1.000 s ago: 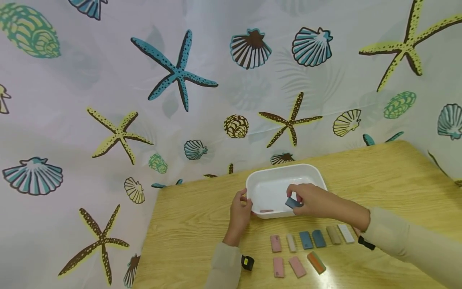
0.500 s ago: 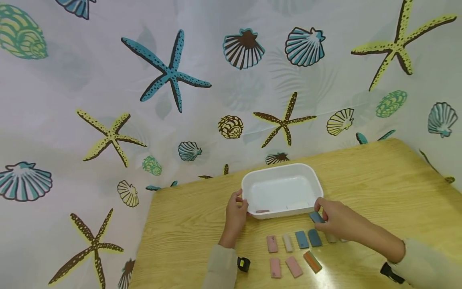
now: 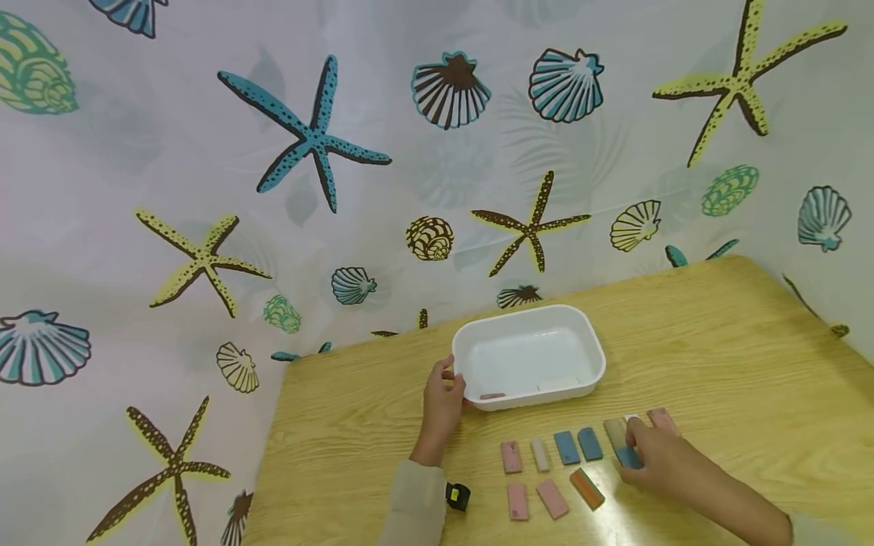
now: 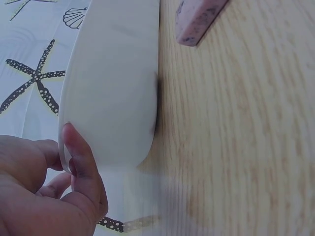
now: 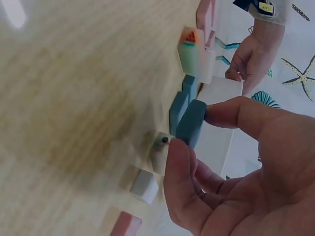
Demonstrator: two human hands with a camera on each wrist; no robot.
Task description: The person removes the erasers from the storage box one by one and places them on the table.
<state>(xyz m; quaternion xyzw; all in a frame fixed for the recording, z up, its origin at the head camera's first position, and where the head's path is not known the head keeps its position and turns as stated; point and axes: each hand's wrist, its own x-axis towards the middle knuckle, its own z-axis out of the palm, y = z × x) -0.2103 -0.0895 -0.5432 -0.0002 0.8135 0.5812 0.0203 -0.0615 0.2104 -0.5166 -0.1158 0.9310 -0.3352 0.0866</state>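
Blue eraser block [image 3: 627,457], lower right of the head view: pinched between thumb and forefinger of the right hand [image 3: 658,459], just above the wooden table [image 3: 717,356]. Beside it, to the left: a row of small blocks [image 3: 567,447], pink, beige, blue; three more nearer. Further up, centre: white tray [image 3: 592,350], its left rim gripped by the left hand [image 3: 440,406]. Behind: seashell-print curtain [image 3: 273,152].
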